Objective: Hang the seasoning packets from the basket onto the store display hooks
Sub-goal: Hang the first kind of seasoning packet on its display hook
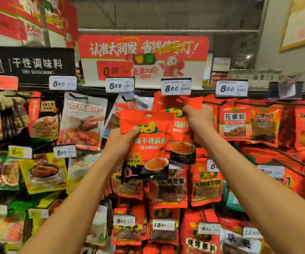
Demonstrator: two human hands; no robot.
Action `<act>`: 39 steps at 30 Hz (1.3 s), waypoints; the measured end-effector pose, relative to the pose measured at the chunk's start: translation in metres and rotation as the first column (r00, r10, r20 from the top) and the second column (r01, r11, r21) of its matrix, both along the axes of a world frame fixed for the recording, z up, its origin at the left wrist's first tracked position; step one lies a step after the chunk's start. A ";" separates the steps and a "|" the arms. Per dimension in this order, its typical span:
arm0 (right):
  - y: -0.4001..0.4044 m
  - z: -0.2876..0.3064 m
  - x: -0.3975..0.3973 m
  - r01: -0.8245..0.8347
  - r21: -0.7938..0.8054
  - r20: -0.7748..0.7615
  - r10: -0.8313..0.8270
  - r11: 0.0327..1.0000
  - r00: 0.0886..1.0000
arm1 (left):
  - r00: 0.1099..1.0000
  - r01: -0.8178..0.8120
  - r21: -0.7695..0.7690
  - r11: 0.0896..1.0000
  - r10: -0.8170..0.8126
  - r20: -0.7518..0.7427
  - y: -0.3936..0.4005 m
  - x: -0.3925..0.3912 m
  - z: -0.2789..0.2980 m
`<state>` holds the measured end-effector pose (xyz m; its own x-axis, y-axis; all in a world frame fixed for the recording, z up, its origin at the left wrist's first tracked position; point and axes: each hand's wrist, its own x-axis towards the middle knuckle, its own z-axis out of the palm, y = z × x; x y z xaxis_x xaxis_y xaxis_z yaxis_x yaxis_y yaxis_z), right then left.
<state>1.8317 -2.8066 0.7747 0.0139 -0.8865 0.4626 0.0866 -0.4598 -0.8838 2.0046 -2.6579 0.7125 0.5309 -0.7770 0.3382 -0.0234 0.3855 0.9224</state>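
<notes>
store shelving fills the head view, a wall of hanging spice bags under a red promotional banner (143, 58) and a black "dry seasoning" sign (28, 64) at far left. white price tags run along the top rail, among them the 8.60 tag (176, 87) near the middle.

both bare arms reach up from the near edge. the left hand (122, 142) grips an orange-red seasoning packet (147, 143) by its left edge, thumb laid over the front beside the green-and-yellow logo, fingers curled behind. this packet is held upright in front of the display, just left of and partly overlapping a second like packet (182, 142).

the right hand (200, 119) pinches the top of that second packet, just below the 8.60 tag, with its fingers closed on the upper edge. whether the packet's hole is already on a hook cannot be told; the hook itself is hidden behind tag and hand.

to the right hang red packets labelled 花椒粉 (234, 123); to the left, a pale packet showing braised meat (83, 121). lower rows carry more red and yellow bags.
</notes>
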 end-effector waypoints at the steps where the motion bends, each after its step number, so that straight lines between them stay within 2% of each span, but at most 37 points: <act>1: -0.001 0.000 0.002 0.015 -0.015 -0.014 -0.015 1.000 1.000 | 1.000 0.013 -0.004 1.000 -0.013 0.001 -0.003 0.000 0.000; 18: -0.007 0.009 0.003 0.019 -0.159 -0.137 -0.041 0.987 0.990 | 0.987 0.162 -0.051 0.985 -0.161 0.016 -0.017 0.003 0.011; 22: -0.012 0.008 0.004 0.011 -0.156 -0.119 -0.030 0.988 0.992 | 0.985 0.170 -0.045 0.984 -0.169 0.014 -0.020 0.005 0.010; 27: -0.025 0.003 0.008 0.106 -0.157 -0.224 -0.140 0.982 0.964 | 0.986 0.165 -0.034 0.986 -0.164 0.022 -0.026 0.009 0.010; 31: -0.044 0.006 0.022 0.117 -0.084 -0.232 -0.133 0.990 0.964 | 0.982 0.187 -0.020 0.982 -0.187 0.009 -0.029 0.013 0.011; 35: -0.073 0.010 0.043 0.037 0.108 -0.085 -0.028 0.994 0.996 | 0.986 0.164 -0.013 0.986 -0.163 0.019 -0.034 0.013 0.014; 39: -0.093 0.007 0.053 0.059 0.191 -0.134 -0.034 0.980 0.990 | 0.990 0.140 -0.038 0.989 -0.139 0.018 -0.045 0.005 0.017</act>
